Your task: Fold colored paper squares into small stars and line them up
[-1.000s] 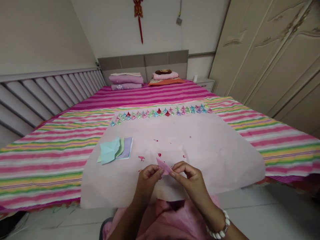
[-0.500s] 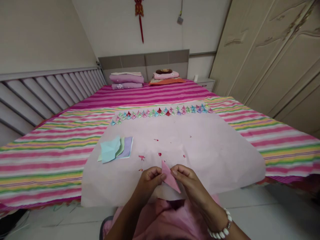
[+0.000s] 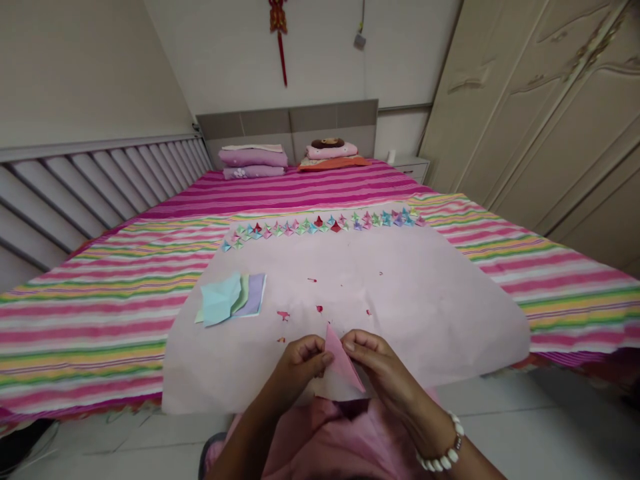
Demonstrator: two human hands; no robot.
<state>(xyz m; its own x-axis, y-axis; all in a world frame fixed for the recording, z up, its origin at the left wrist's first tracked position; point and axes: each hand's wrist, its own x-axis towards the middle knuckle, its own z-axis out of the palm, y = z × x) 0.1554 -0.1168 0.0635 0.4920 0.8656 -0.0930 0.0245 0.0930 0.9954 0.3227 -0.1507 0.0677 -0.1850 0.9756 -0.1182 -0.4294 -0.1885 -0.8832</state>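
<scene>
A pink sheet of paper (image 3: 341, 363), folded to a triangle, is held between my two hands over the near edge of the large pale sheet (image 3: 425, 300). My left hand (image 3: 303, 360) pinches its left side between thumb and fingers. On the right edge, my right hand (image 3: 373, 357) grips it the same way, a beaded bracelet (image 3: 443, 457) on that wrist. To the left lies a small stack of coloured paper squares, with a light blue one (image 3: 220, 300) on top and a purple one (image 3: 254, 293) beside it.
Several small folded paper pieces (image 3: 336, 227) line the far edge of the pale sheet. Red marks or scraps (image 3: 283, 315) dot its middle. Striped bedding (image 3: 90, 320) surrounds it. Folded quilts (image 3: 255, 158) lie at the headboard, a bed rail (image 3: 100, 187) runs left, and a wardrobe (image 3: 540, 120) stands right.
The pink paper has tilted and shifted slightly down and right between my fingers, and more of its face shows. Both hands keep their pinch in nearly the same place.
</scene>
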